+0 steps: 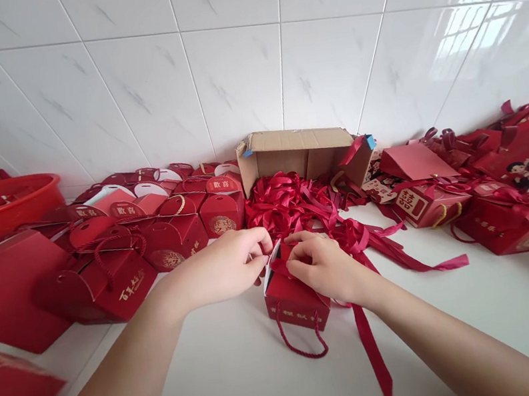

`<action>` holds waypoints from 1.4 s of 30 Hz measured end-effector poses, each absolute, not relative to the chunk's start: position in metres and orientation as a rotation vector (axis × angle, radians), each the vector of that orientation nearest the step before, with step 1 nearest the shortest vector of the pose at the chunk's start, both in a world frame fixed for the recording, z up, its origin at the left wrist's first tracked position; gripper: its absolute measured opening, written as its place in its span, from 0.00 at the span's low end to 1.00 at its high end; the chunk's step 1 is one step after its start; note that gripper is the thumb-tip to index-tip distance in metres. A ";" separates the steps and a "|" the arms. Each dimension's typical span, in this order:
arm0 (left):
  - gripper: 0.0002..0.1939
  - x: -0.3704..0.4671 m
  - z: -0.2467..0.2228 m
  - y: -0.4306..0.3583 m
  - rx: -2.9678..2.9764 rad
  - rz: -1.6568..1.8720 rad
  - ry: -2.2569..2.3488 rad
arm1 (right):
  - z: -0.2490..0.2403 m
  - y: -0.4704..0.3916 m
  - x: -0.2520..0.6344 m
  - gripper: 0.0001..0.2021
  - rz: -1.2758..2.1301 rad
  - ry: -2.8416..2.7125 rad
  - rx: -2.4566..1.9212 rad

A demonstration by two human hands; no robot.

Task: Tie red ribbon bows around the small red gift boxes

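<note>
A small red gift box [288,297] with gold lettering stands on the white table in front of me. Its twisted rope handle [307,356] droops over the near side, and a white inner edge shows at its left. My left hand [240,261] is closed in a pinch at that left edge; what lies between its fingertips is too small to make out. Over the box top, my right hand [324,266] has its fingers curled together on a strip that looks like red ribbon. A long ribbon tail [373,355] runs from beneath that hand down across the table.
Behind the box, a pile of red ribbons [290,204] spills from a cardboard carton [303,141]. Several folded red gift boxes [124,282] crowd the left, near a red basin [37,203]. More boxes with ribbons [508,228] stand at right. A tiled wall [236,61] bounds the back.
</note>
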State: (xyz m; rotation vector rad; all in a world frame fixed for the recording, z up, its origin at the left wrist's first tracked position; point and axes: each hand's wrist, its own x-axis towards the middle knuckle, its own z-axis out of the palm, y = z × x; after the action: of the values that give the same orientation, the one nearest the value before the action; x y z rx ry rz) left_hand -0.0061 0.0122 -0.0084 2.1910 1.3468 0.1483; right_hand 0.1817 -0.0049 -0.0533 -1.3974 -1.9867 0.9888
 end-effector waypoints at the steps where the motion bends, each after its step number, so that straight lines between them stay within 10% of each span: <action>1: 0.09 -0.006 -0.008 0.012 2.189 0.145 1.352 | -0.054 -0.005 0.182 0.16 0.990 -1.987 -1.395; 42: 0.15 -0.009 -0.008 0.014 2.115 0.102 1.460 | -0.051 0.002 0.186 0.12 1.161 -1.800 -1.294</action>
State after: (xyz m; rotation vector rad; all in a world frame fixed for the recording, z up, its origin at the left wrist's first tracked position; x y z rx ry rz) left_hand -0.0088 0.0136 -0.0082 2.1154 1.4605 0.1018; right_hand 0.1864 0.0021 -0.0507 -1.2944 -1.7996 1.1609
